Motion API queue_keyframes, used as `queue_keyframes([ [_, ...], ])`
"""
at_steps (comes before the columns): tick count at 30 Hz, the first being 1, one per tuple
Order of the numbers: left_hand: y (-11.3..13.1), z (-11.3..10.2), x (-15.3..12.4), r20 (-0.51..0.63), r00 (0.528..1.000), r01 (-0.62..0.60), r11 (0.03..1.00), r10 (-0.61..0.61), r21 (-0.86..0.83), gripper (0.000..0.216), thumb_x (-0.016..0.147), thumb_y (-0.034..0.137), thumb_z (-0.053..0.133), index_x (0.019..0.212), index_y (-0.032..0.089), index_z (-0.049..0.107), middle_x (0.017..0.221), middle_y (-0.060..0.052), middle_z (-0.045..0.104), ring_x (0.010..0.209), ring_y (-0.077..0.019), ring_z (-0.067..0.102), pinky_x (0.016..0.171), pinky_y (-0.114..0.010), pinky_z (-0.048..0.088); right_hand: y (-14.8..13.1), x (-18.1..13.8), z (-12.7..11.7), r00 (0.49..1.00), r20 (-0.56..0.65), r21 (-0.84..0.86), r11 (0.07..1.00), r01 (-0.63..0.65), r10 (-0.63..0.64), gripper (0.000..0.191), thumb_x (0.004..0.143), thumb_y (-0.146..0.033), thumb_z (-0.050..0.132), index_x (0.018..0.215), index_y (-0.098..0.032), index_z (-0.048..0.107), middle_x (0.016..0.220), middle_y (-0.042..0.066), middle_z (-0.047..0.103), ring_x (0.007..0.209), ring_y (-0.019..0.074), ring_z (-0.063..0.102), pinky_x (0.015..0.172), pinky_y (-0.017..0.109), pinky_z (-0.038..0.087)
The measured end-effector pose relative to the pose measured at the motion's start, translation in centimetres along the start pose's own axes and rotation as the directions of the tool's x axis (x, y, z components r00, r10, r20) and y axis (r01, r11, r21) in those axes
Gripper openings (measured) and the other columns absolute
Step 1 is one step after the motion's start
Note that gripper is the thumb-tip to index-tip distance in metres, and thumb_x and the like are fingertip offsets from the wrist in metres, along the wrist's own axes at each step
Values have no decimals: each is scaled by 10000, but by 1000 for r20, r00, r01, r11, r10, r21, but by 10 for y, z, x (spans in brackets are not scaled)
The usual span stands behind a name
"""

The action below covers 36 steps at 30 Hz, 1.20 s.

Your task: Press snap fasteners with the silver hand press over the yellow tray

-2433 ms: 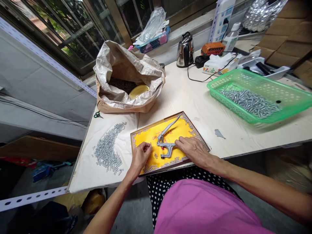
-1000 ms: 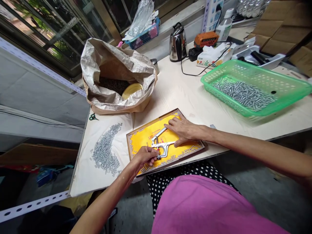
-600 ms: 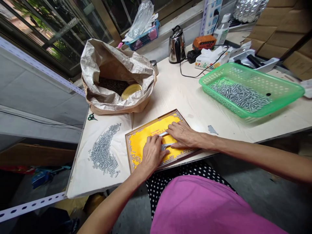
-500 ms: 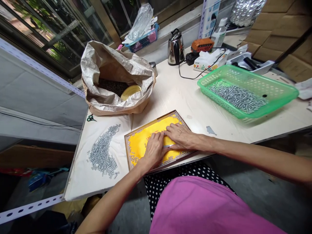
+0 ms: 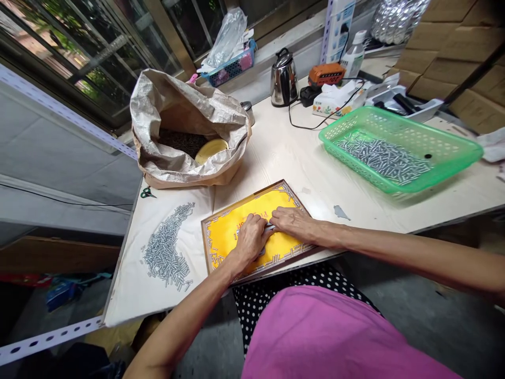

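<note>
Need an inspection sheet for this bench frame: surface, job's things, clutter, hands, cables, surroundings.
Surface: pale table, with a white cloth over its left end.
Job's things: metal hand press, mostly hidden under both hands, on the yellow tray; small metal pins line the tray's edges.
Clutter: loose pin pile, paper sack, green basket of pins, kettle, scissors.
Hands: left hand and right hand both lie on the press; grip unclear.
Cables: black cord across the table behind the basket.
Surroundings: window at left, cardboard boxes at right.
</note>
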<state>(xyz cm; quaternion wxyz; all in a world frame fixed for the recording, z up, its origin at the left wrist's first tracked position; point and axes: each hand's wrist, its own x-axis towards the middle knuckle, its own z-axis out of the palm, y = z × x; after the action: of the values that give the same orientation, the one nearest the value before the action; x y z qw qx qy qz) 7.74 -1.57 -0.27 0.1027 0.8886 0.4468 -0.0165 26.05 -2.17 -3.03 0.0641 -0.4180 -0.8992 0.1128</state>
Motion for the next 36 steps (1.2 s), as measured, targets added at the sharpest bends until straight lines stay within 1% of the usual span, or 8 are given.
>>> queue_keyframes([
  [4,-18,-2,1,-65,998,12,999,-15,-49,397,903,409,617,1205,154,584,1088,-115,625,1036,-257,545,888,-378,475,0,-3,1,987,-161,-20,1000,-24,20,323,940,-332,583,1181,-118,582,1120,147,597,1068,269,512,866,391,415],
  [9,-39,-2,3,-39,999,33,994,-37,-100,290,950,207,492,1215,183,606,1042,-84,634,1000,-219,577,899,-339,479,-14,-8,1,998,-61,-72,997,11,-16,144,963,-175,478,1016,-160,611,1012,104,607,985,249,508,815,376,379],
  [12,-46,-4,0,-149,984,76,987,-97,-142,289,945,178,479,1193,191,627,1033,-78,638,989,-210,587,904,-339,485,-21,-12,1,996,-72,-7,998,58,-59,177,965,-109,412,992,-176,574,962,75,604,888,207,510,794,349,359],
  [17,-68,-21,-27,-401,846,220,916,-351,-336,252,940,284,536,1126,169,661,1022,-83,648,918,-190,621,863,-326,501,-17,-20,-6,996,-79,20,999,-42,43,215,1001,-153,326,987,-180,539,909,56,601,724,173,491,661,315,299],
  [20,-87,-26,-51,-396,793,315,868,-462,-383,206,916,263,544,1010,157,693,940,-71,660,857,-186,625,813,-319,506,-14,-20,-9,991,-9,2,991,-135,135,248,1010,-170,296,964,-180,540,882,51,610,671,166,480,604,314,248],
  [24,-99,-20,-74,-373,769,389,843,-519,-371,187,893,242,539,925,158,704,907,-67,657,864,-201,628,826,-342,508,-18,-16,-5,989,-52,-27,989,-143,142,246,1014,-197,300,991,-192,545,912,52,621,697,170,515,598,317,232],
  [30,-79,-9,-78,-354,843,306,902,-405,-303,198,928,245,513,915,184,701,946,-68,665,961,-212,611,895,-354,486,-24,-13,-6,978,-105,-12,983,-184,182,270,1017,-240,287,970,-200,549,837,39,618,651,165,514,584,313,234],
  [36,-50,5,-57,-273,887,306,917,-372,-256,247,930,370,576,1006,166,693,1003,-85,639,984,-227,580,892,-367,467,-25,-26,-8,918,-355,43,985,-170,174,308,1025,-292,278,915,-200,551,828,51,627,688,171,554,611,295,323],
])
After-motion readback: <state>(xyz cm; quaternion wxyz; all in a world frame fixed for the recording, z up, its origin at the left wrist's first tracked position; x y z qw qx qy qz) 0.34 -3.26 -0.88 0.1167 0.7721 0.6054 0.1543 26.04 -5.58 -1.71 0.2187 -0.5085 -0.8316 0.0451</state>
